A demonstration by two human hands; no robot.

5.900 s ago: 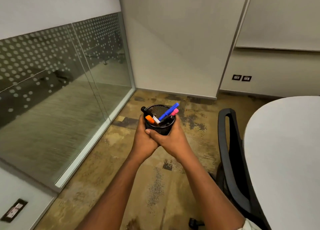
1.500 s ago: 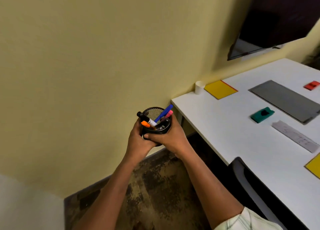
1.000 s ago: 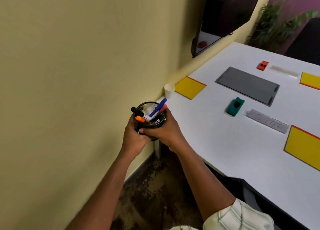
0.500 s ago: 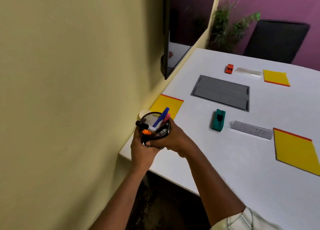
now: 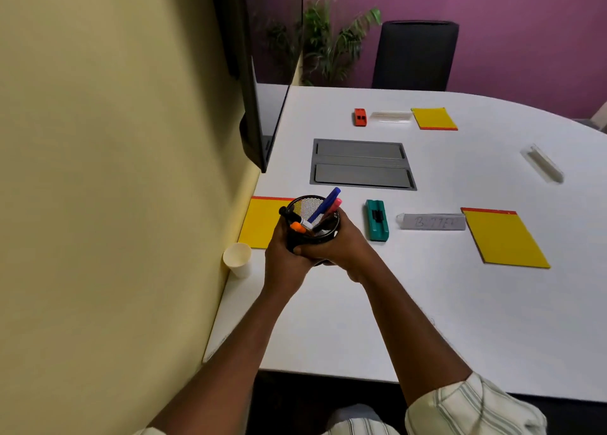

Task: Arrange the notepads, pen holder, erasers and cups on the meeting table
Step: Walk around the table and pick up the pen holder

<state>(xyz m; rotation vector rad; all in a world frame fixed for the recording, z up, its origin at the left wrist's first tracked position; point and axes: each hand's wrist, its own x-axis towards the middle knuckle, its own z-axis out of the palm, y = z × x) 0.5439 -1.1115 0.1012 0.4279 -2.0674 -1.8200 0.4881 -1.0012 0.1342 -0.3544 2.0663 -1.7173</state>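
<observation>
Holding: pen holder (image 5: 312,224), upright, clasped in our left hand (image 5: 282,264) and right hand (image 5: 341,249), above meeting table (image 5: 361,319)'s near-left; bare surface directly below, green eraser (image 5: 376,220) just right.

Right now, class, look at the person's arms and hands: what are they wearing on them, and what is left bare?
The left hand and right hand are bare: no gloves, rings, watch or bands show. Both forearms are uncovered to about the elbow. A short, loose sleeve covers the right upper arm, pale cream with thin grey-green stripes. Only a sliver of matching fabric shows at the left elbow.
</observation>
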